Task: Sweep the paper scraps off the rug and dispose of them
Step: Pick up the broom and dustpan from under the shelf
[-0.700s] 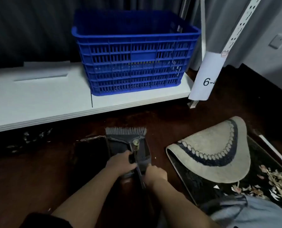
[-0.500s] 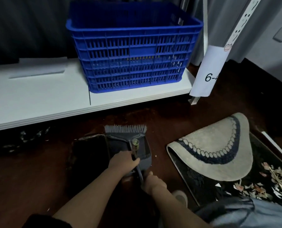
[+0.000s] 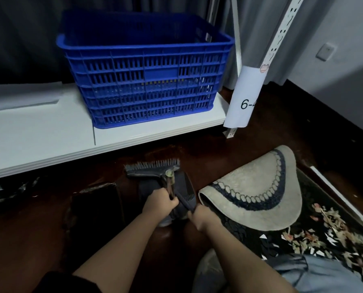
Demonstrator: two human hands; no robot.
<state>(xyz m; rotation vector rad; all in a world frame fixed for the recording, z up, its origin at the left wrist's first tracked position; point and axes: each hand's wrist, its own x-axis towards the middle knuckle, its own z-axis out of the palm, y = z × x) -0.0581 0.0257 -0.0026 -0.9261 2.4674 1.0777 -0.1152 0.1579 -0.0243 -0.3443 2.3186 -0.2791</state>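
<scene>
My left hand [image 3: 160,203] grips the handle of a dark broom [image 3: 153,169], whose bristles point away from me on the dark floor. My right hand [image 3: 200,215] grips the handle of a dark dustpan [image 3: 186,190] that lies against the broom head. A dark floral rug [image 3: 316,231] lies to the right with one corner folded over, showing its pale underside [image 3: 258,187]. White paper scraps [image 3: 265,240] lie scattered on the rug's patterned face.
A blue plastic crate [image 3: 144,85] stands on a low white shelf [image 3: 39,134] ahead. A white upright carries a paper label [image 3: 244,98] marked 6-4. A dark box [image 3: 96,206] sits left of the broom. My knee [image 3: 316,275] is at the lower right.
The broom head has tilted and turned, and the dustpan has swung up to the right beside it. Both hands keep their grips and have shifted slightly rightward.
</scene>
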